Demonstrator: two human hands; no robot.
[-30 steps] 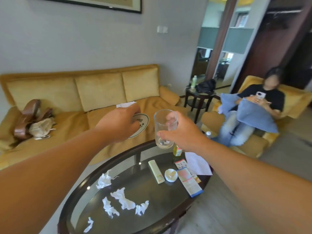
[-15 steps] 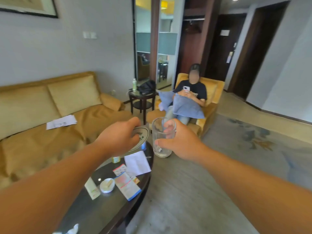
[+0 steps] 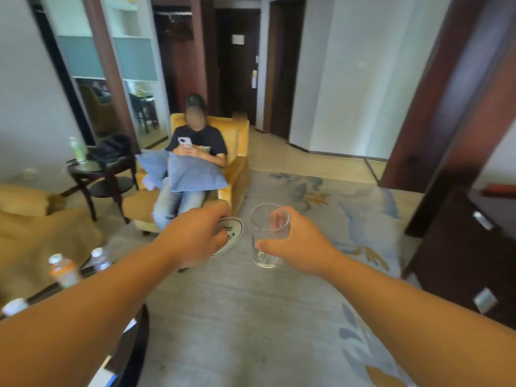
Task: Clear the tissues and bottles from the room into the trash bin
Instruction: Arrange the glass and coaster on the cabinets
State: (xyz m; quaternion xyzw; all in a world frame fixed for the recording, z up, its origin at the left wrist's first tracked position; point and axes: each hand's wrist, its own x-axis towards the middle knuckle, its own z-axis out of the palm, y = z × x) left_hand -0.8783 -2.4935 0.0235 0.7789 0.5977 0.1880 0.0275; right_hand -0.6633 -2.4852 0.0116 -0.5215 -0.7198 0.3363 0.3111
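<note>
Two bottles stand at the lower left on the dark-rimmed table (image 3: 141, 328): an orange-labelled bottle (image 3: 63, 270) and, just beside it and farther back, a clear bottle (image 3: 100, 258), both upright with white caps. A third white cap (image 3: 14, 306) peeks above the left forearm, its body hidden. A fourth, a green bottle (image 3: 77, 148), stands well apart on the small side table (image 3: 96, 170) next to a black bag (image 3: 111, 148). Both bare arms reach forward over the carpet (image 3: 223, 317), away from the table. The left hand (image 3: 195, 238) is knuckles-up, its fingers curled round the edge of a round white disc (image 3: 230, 236) with dark print. The right hand (image 3: 296, 247) grips one clear glass (image 3: 269, 236), upright, thumb on the near side and fingers showing through the wall. Beyond the hands a person (image 3: 195, 152) sits in a yellow armchair (image 3: 238, 152), holding a phone (image 3: 184, 141), with two blue cushions (image 3: 195, 174) on the lap. A yellow sofa (image 3: 28, 219) lies at left and a dark cabinet (image 3: 460, 261) at right.
</note>
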